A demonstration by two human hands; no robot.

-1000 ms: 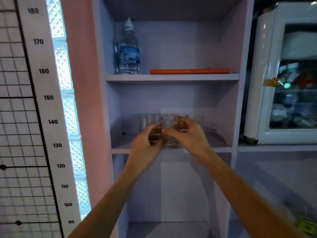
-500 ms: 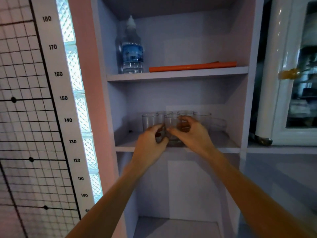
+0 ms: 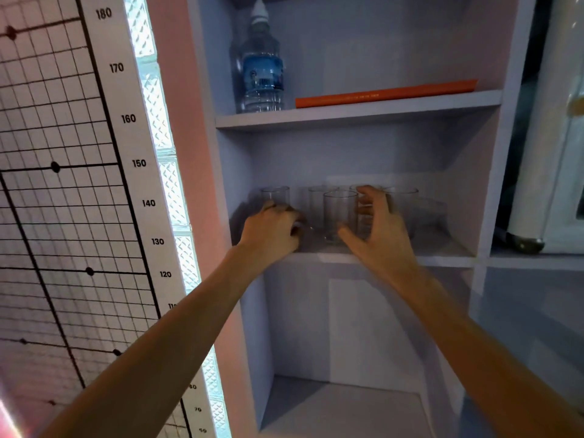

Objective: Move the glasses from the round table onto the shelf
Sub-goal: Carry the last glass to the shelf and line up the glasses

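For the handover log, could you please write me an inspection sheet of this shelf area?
Surface: middle shelf, holds glasses.
Job's things: front glass upright near the edge; several glasses behind it.
Clutter: water bottle and flat orange item on the shelf above.
Grippers: left hand curled against the leftmost glass; right hand open beside the front glass.
Cables: nothing seen.
Surroundings: height chart left, white cabinet right.

Two bare forearms reaching up from the lower corners of the frame toward its centre, converging there without touching. Left hand (image 3: 271, 230) just left of centre, knuckles up, fingers curled downward into a loose fist. Right hand (image 3: 376, 229) just right of centre, spread wide, thumb pointing left and fingers (image 3: 368, 197) raised and bent, gripping nothing.
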